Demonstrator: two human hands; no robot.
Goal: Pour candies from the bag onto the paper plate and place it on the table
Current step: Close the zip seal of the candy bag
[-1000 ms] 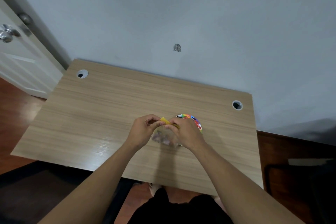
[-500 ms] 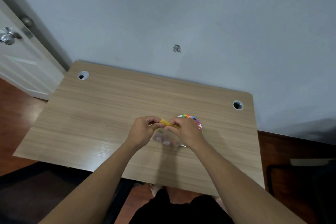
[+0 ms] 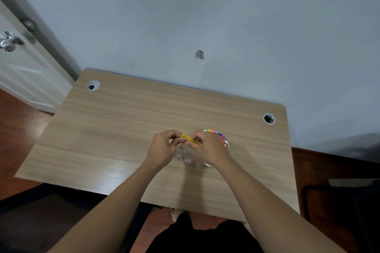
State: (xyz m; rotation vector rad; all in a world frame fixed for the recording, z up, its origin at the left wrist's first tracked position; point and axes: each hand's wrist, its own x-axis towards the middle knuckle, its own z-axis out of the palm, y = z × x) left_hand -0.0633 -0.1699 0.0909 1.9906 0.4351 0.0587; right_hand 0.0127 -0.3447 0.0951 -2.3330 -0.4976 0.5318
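Opening the bag is where we are, so the task looks early. Our left hand (image 3: 162,150) and right hand (image 3: 209,150) meet at the lower centre of the frame, above the bench (image 3: 123,129). Fingers of both hands are pressed together, pinching the yellow top strip (image 3: 190,138) of the clear candy bag (image 3: 187,155); left fingers take the strip's left end, right fingers its right end. The bag hangs below the strip between the two hands, with pinkish candies (image 3: 190,159) bunched in its bottom, blurred, so we cannot count them.

The paper plate (image 3: 223,139), with a multicolour printed rim, lies on the bench just right of centre, mostly hidden behind our right hand and the bag. We see no candy on the part of the plate that shows; the hidden part we cannot judge.

Whether the bag's mouth is already open we cannot tell, since the fingers cover it.

Done, as we judge it: bag picked up and held over or just beside the plate. Left: finish opening the top, tip the candies onto the plate, then set it down on the bench. The rest of the bench is bare except for two cable holes, upper left (image 3: 93,85) and right (image 3: 269,118).
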